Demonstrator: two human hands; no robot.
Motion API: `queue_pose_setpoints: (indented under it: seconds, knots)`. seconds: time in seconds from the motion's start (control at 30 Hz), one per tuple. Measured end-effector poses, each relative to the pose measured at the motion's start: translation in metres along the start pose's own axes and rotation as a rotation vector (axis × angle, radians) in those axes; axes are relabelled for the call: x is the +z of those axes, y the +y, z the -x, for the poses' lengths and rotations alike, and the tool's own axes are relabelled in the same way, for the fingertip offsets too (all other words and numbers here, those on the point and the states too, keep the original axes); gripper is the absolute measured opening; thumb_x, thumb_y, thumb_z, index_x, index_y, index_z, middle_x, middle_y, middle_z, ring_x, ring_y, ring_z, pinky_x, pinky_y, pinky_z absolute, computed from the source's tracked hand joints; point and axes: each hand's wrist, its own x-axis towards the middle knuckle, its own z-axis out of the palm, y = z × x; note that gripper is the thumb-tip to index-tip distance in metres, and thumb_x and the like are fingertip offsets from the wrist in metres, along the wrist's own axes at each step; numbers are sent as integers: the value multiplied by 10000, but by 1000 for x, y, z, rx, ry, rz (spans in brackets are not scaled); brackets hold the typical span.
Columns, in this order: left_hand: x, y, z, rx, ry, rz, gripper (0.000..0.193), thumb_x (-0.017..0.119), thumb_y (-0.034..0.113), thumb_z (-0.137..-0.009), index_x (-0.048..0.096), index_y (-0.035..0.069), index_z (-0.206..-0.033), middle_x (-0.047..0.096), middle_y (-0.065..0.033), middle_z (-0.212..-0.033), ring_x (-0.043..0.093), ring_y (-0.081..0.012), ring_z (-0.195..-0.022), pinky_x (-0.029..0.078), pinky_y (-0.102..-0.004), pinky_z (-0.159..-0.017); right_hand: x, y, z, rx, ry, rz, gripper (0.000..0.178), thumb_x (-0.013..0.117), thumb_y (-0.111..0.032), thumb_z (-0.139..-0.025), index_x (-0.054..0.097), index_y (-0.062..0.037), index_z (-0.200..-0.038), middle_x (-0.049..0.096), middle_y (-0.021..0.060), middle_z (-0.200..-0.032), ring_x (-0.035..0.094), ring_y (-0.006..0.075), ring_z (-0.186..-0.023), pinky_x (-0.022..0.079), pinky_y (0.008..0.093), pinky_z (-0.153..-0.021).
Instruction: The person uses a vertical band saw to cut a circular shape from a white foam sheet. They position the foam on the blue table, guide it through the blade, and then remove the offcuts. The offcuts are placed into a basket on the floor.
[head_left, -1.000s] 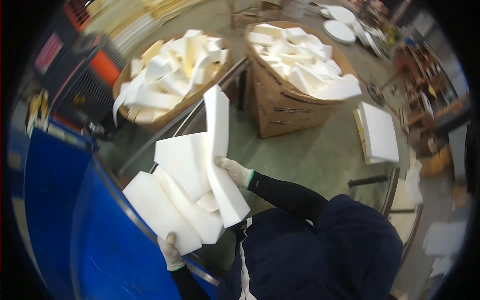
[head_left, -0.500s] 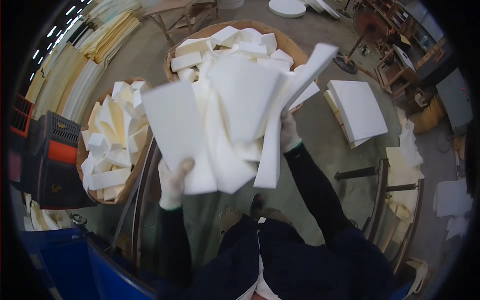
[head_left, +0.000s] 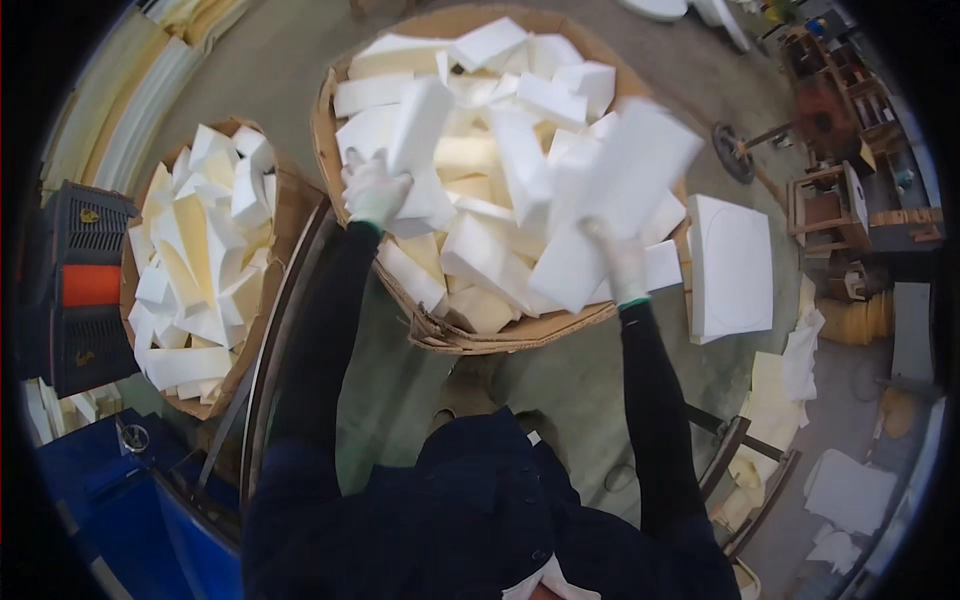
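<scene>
In a white glove with fingers spread, my left hand lies open against a white foam block at the left side of the big cardboard bin. My right hand, also gloved, touches a wide white foam slab over the bin's right side. Motion smears that slab and the right hand's fingers, so their grip cannot be made out. Beneath and between both hands, white and cream foam offcuts are heaped up to the rim.
A smaller carton of foam scraps stands left behind a metal rail. Dark crates and a blue bin are beyond it. Foam sheets lie right of the big bin. A metal frame stands lower right.
Both hands have moved forward over the big bin. The bundle of foam pieces held between them has come apart onto the heap. My left hand's fingers have spread. The view has shifted closer to the bin.
</scene>
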Motion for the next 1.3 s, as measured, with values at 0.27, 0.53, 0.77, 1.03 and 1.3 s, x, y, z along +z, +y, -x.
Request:
queue_pose_setpoints:
  seconds: [0.27,0.53,0.77,1.03,1.3]
  knots:
    - [153,-67,-93,-193,-238,-400,534,571,288,-943,475,241,-1466,306,-283,-1569,402,-537,-1347,410,-680,-1011,204,140,23,-403,-754,928,698,767,-421,-807,520,-358,-1457,591,182,-1166,620,365,-1032,495,513,-905]
    - [254,-117,-128,-216,-349,-981,474,464,306,-1030,438,276,-1502,257,-356,-1577,344,-578,-1377,336,-759,-1020,387,345,16,-308,-923,752,514,513,-345,-975,489,-187,-1463,566,195,-1383,531,324,-1295,428,431,-1076]
    - [205,-113,-118,-221,-422,-588,674,613,353,-910,392,244,-1538,179,-365,-1596,319,-605,-1393,312,-745,-1050,327,275,34,-26,-1638,989,473,447,-262,-1003,574,-38,-1400,663,200,-1313,613,337,-1242,478,391,-1035]
    - [16,-4,-23,388,-96,-453,1021,827,351,-756,301,118,-1599,304,-367,-1573,289,-543,-1457,286,-485,-1203,149,157,38,-264,-1209,567,310,586,-285,-916,761,-85,-1076,740,175,-989,708,339,-959,545,431,-878]
    - [345,34,187,645,-933,-109,505,647,329,-923,635,91,-1368,611,-257,-1342,482,-427,-1341,352,-592,-1143,-165,128,182,260,-348,445,527,654,-400,-961,573,-168,-1428,702,197,-1189,687,381,-1038,542,420,-930]
